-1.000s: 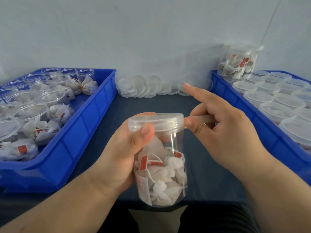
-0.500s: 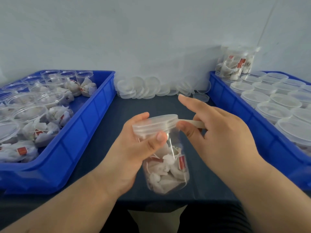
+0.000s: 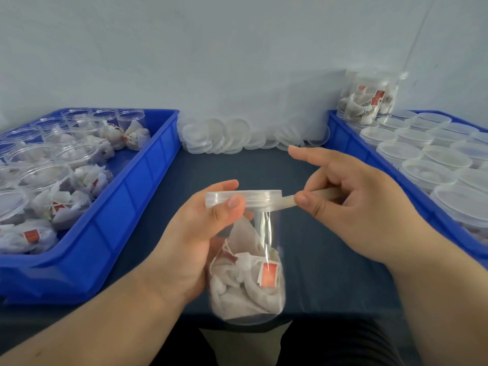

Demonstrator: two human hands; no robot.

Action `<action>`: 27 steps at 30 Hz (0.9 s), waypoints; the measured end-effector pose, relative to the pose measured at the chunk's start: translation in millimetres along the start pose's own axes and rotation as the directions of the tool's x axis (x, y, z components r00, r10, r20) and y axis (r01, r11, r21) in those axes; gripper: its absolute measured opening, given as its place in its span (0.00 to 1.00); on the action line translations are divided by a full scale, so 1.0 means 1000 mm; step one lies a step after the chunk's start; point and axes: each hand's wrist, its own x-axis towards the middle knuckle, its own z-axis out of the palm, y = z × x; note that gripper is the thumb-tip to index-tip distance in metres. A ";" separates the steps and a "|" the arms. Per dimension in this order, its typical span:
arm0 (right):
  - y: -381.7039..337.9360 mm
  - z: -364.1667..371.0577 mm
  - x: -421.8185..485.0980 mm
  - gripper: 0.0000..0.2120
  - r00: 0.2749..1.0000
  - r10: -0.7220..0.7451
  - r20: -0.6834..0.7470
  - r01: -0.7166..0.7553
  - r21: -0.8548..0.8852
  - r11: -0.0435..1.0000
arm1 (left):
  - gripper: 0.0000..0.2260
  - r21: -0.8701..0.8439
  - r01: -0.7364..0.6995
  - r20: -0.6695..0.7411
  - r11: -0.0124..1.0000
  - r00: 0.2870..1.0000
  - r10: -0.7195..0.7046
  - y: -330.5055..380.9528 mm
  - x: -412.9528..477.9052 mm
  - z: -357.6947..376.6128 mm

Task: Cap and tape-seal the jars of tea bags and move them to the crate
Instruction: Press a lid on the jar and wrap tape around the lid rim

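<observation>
One capped jar [image 3: 245,286], left grip [image 3: 190,233] curled round it; right grip [image 3: 364,207] pinches one tape strip [image 3: 286,202]. Left crate [image 3: 118,207] and right crate [image 3: 351,143] both cropped.

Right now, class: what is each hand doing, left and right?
Left hand: grips the capped jar, thumb on its lid.
Right hand: pinches the tape strip at the lid's edge.

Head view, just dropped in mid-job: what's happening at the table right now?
A person is tape-sealing a capped jar of tea bags. The left hand grips the jar just under its lid, thumb on the lid's rim. The right hand pinches a strip of tape that runs to the lid's edge. The left crate holds open jars, the right crate capped ones, with loose lids along the wall.
</observation>
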 end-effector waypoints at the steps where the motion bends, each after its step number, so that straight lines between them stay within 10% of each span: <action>1: 0.000 0.004 -0.001 0.25 1.000 0.002 -0.017 -0.002 -0.001 1.000 | 0.51 -0.005 0.001 0.013 1.000 1.000 -0.001 0.000 -0.001 0.001; 21: -0.022 0.025 -0.007 0.25 0.975 -0.136 -0.178 0.047 -0.434 0.900 | 0.57 0.191 -0.158 -0.012 0.969 0.986 0.164 -0.005 0.004 0.001; 27: -0.022 0.005 -0.003 0.27 0.999 0.054 -0.002 -0.054 -0.133 0.990 | 0.44 0.158 -0.142 -0.107 0.977 0.981 0.160 -0.005 0.005 -0.003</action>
